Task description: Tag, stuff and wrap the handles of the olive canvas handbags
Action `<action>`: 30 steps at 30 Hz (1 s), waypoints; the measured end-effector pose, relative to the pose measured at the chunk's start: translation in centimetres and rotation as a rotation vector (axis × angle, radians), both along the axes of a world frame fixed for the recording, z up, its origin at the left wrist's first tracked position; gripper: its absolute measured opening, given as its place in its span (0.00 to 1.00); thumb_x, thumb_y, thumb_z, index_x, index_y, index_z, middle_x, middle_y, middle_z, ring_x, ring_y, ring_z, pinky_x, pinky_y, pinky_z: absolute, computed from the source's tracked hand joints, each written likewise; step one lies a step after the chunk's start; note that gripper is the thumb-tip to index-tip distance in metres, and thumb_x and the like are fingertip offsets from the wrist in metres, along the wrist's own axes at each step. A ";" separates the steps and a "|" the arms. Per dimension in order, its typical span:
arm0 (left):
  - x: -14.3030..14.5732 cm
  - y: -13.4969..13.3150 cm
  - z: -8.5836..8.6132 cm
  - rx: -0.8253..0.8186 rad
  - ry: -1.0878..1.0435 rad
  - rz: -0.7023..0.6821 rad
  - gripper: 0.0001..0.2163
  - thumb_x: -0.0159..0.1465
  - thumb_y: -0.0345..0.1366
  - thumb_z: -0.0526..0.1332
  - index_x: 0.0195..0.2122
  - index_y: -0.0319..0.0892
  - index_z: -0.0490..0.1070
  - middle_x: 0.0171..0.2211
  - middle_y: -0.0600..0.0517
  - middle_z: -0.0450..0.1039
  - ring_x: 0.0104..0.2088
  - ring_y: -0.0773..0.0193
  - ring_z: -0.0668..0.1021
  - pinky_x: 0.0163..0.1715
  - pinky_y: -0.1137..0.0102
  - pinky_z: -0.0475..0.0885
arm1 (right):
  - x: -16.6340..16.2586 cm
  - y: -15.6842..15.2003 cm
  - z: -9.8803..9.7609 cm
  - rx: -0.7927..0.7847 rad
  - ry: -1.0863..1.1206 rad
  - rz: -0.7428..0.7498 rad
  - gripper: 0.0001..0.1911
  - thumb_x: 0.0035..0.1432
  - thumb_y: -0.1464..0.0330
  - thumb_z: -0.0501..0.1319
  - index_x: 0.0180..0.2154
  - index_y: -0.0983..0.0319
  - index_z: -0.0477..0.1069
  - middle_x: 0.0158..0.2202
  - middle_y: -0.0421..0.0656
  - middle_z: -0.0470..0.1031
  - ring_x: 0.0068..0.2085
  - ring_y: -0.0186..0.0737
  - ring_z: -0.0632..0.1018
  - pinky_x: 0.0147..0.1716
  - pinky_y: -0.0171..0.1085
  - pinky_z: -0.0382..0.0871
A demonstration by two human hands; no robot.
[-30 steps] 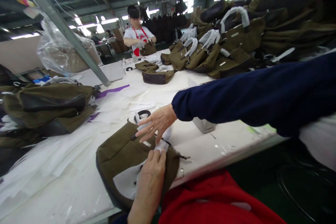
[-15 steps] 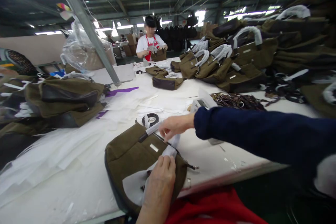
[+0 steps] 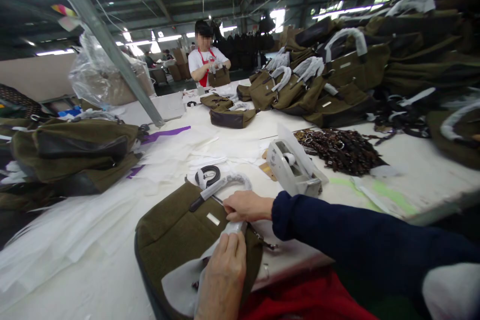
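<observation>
An olive-green handbag (image 3: 168, 220) with dark trim and a small metal plate lies at the table's near edge. Its carrying handle (image 3: 244, 180) arches at the top, covered in white wrapping. My left hand (image 3: 225, 272) rests over the bag's lower right, fingers closed on white wrapping paper (image 3: 180, 280) around the handle's near end. Just above those fingertips, my right hand (image 3: 247, 206) pinches at the same wrapped part, knuckles bent; its fingertips are partly hidden. A metal clasp (image 3: 270, 246) sticks out at the bag's right side.
Beyond the bag stand a tape dispenser (image 3: 294, 162) and a coiled black strap (image 3: 213, 175). White paper sheets (image 3: 86, 220) spread left. Bags pile at left (image 3: 78, 150) and right (image 3: 360, 70), near dark straps with metal rings (image 3: 337, 147). A co-worker (image 3: 205, 60) handles a bag across the table.
My right hand has come down from the top of the handle to my left fingertips. The handle's arch now shows, and the view has turned slightly right, uncovering the tape dispenser.
</observation>
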State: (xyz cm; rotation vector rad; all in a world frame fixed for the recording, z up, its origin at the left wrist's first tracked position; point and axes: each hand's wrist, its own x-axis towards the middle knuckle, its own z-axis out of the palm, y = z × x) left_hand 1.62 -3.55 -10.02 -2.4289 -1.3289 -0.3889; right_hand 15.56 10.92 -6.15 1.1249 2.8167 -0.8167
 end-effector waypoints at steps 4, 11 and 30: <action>-0.1 -0.2 0.5 -0.066 0.016 0.008 0.18 0.63 0.21 0.54 0.54 0.32 0.67 0.40 0.45 0.68 0.42 0.56 0.71 0.44 0.62 0.75 | -0.7 0.4 0.1 0.062 0.036 -0.043 0.09 0.54 0.65 0.68 0.33 0.62 0.72 0.31 0.41 0.72 0.34 0.39 0.71 0.31 0.34 0.59; -0.3 -0.1 1.4 -0.148 -0.132 0.097 0.16 0.63 0.20 0.52 0.49 0.40 0.66 0.38 0.50 0.69 0.39 0.59 0.73 0.42 0.64 0.73 | 3.4 -2.0 1.3 0.054 0.370 0.176 0.11 0.61 0.63 0.64 0.43 0.62 0.73 0.41 0.43 0.72 0.43 0.38 0.71 0.45 0.35 0.64; -0.6 0.3 1.6 -0.272 -0.379 0.194 0.10 0.64 0.25 0.53 0.44 0.44 0.65 0.35 0.51 0.71 0.37 0.60 0.77 0.37 0.66 0.75 | 4.1 -5.1 -0.3 0.471 0.143 0.139 0.11 0.66 0.60 0.57 0.47 0.50 0.75 0.39 0.45 0.69 0.40 0.43 0.68 0.32 0.36 0.61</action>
